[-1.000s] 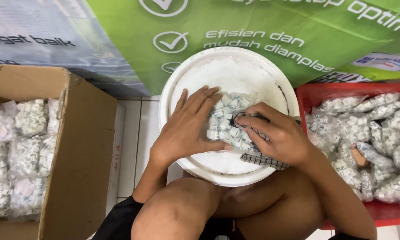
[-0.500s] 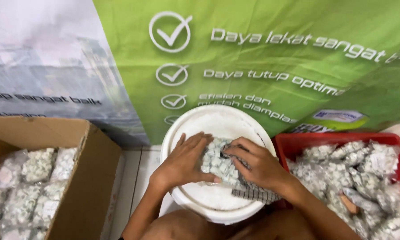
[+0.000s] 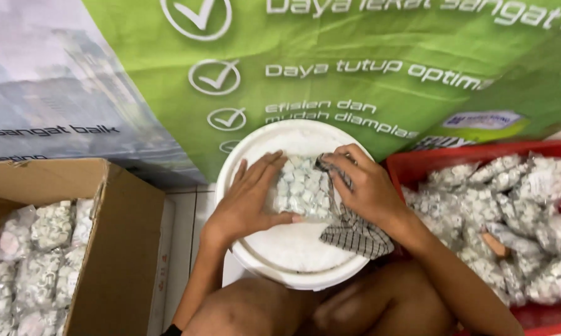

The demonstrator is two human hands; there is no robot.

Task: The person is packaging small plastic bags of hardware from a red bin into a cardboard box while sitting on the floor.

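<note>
Bucket lid (image 3: pixel 293 249) is the work spot; its near half at 6 o'clock is bare white, open to approach, tho knees crowd just below. At 12 o'clock the green banner (image 3: pixel 367 37) hangs close behind the rim, no way thru. At 3 o'clock the red tray (image 3: pixel 411 165) butts against the bucket, heaped w/ clear packets (no bare floor there). At 9 o'clock a strip of white tile (image 3: pixel 187 224) lies free between bucket and cardboard box (image 3: pixel 122 249), whose tall wall blocks further left.
</note>
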